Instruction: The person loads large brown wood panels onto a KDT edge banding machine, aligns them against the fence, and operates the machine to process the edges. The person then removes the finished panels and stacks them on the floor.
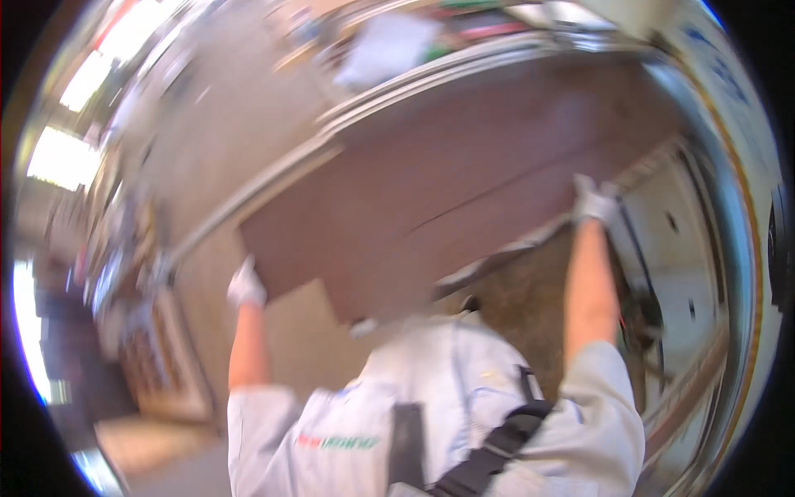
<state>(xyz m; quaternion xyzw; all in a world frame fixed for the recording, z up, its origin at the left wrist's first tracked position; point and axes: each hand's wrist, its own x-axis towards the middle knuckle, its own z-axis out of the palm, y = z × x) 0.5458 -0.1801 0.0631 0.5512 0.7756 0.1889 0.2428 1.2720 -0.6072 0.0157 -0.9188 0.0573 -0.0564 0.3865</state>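
Note:
A wide, flat reddish-brown sheet [331, 224] stretches across the space in front of me; its material is too blurred to tell. A thin dark line runs across its right half, and its near edge is stepped and uneven. My left hand [247, 286], in a white glove, is closed on the sheet's near left corner. My right hand [595, 201], also in a white glove, grips the near edge farther right, with that arm stretched out. Motion smears both hands' fingers somewhat. More brown surface lies toward the far right, and I cannot tell whether it is the same piece.
A pale rail [248, 192] runs along the far side of the sheet. Beyond it lie a whitish sheet [389, 45] and blurred clutter. A wooden frame [161, 356] stands at the left. Pale panels [675, 248] and a wall [737, 124] border the right side.

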